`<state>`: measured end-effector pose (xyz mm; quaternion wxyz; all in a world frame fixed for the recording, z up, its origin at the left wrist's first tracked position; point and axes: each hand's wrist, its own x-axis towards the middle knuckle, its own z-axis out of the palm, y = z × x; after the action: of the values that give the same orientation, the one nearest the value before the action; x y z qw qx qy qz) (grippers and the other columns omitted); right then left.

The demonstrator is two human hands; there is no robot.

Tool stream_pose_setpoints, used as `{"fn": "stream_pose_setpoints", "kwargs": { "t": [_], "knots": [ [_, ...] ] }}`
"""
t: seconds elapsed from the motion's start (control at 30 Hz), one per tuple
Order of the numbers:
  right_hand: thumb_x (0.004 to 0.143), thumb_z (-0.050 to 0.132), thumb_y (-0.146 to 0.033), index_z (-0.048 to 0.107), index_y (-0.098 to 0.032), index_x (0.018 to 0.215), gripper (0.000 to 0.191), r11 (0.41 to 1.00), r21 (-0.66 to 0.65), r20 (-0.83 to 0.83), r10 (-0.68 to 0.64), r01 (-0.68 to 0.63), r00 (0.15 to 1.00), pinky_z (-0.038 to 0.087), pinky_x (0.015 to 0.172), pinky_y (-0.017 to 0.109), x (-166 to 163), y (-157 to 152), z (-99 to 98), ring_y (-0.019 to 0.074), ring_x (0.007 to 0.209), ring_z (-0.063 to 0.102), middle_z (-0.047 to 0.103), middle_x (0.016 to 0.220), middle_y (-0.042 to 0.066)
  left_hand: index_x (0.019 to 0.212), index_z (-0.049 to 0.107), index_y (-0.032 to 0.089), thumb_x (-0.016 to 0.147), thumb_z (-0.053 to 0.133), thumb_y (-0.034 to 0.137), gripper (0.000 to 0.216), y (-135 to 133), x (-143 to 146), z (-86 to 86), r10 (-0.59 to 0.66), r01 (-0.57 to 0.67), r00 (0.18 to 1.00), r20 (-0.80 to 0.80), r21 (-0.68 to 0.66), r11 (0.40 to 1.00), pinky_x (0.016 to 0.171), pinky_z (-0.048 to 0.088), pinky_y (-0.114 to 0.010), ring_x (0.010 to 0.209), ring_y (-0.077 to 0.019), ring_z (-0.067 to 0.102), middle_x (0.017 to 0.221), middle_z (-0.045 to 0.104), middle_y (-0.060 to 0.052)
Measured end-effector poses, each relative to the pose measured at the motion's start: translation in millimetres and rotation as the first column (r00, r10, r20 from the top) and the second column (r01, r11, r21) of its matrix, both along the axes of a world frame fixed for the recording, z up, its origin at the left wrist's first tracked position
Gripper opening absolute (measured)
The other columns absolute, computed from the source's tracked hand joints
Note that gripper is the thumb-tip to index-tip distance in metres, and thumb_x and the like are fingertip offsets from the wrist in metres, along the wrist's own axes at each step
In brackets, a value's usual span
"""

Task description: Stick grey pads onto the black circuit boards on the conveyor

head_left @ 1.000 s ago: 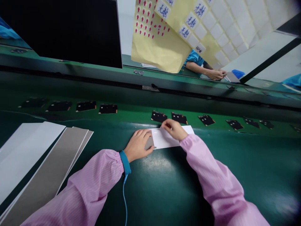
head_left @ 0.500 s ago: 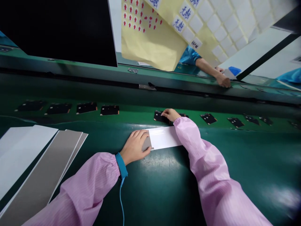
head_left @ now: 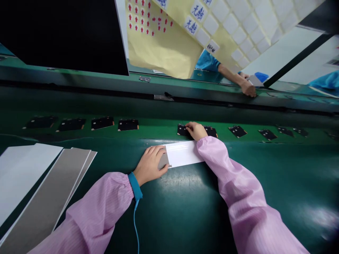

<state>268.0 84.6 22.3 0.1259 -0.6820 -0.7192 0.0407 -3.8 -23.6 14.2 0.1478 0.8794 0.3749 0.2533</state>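
My left hand (head_left: 149,164) lies over the left end of a flat white panel (head_left: 184,154) with a grey end section. Its fingers rest across the panel and the thumb is at the near edge, gripping it. Farther off, my right hand (head_left: 197,131) has thumb and fingers pinched at the right side of a thin black circuit board (head_left: 181,129) on the green strip. A second black board (head_left: 211,132) lies just right of that hand, partly covered. My right wrist and sleeve hide the panel's right end.
More black boards (head_left: 128,124) lie along the green belt (head_left: 159,128). Grey and white strips (head_left: 50,187) are stacked at the left. A black screen (head_left: 60,35) and yellow label sheets (head_left: 164,53) hang ahead. Beyond, a co-worker's hand (head_left: 248,88) is at work.
The black boards on the belt have shifted slightly right, and my right hand has moved right along with them. My left hand stays on the panel. The view has shifted a little.
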Motion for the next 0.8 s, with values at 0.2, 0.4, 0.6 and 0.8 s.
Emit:
{"fn": "stream_pose_setpoints", "kwargs": {
  "t": [0.2,0.4,0.6,0.8],
  "knots": [
    [0.077,0.041,-0.003,0.061,-0.015,0.119,0.048,0.986,-0.076,0.258,0.165,-0.150,0.952,0.045,0.082,0.030,10.1,-23.5,-0.7,0.0240,0.102,0.054,0.057,0.110,0.014,0.112,0.049,0.018,0.077,0.058,0.031,0.038,0.4,-0.3,-0.9,-0.008,0.008,1.000,0.019,0.003,1.000,0.098,0.035,-0.043,0.114,-0.0274,0.047,0.121,0.051,-0.010],
    [0.078,0.041,-0.004,0.063,-0.014,0.107,0.038,0.982,0.122,0.031,0.139,-0.142,0.990,0.046,0.081,0.033,4.2,-43.7,18.9,0.0225,0.093,0.055,0.057,0.101,0.012,0.111,0.049,0.019,0.077,0.058,0.032,0.037,0.2,-1.2,-2.6,-0.005,0.004,1.000,0.023,0.011,1.000,0.097,0.036,-0.043,0.114,-0.0272,0.047,0.121,0.051,-0.009],
    [0.077,0.048,-0.007,0.059,-0.017,0.083,0.015,0.894,-0.029,-0.361,0.408,-0.447,0.839,0.045,0.062,0.024,-64.5,-115.6,8.8,0.0119,0.063,0.053,0.054,0.077,0.003,0.109,0.050,0.019,0.077,0.060,0.030,0.036,-0.8,-0.8,-3.2,-0.001,0.001,0.999,0.037,0.002,1.000,0.098,0.035,-0.042,0.114,-0.0264,0.046,0.121,0.051,-0.009],
    [0.081,0.051,-0.010,0.055,-0.017,0.078,0.008,0.895,-0.088,-0.382,0.375,-0.438,0.845,0.043,0.063,0.025,-80.9,-132.7,-1.6,0.0123,0.065,0.052,0.053,0.075,0.002,0.108,0.051,0.019,0.076,0.060,0.031,0.035,-0.7,-0.1,-2.8,0.006,-0.006,0.999,0.039,-0.011,1.000,0.099,0.035,-0.042,0.115,-0.0264,0.046,0.122,0.050,-0.009]
  ]
}}
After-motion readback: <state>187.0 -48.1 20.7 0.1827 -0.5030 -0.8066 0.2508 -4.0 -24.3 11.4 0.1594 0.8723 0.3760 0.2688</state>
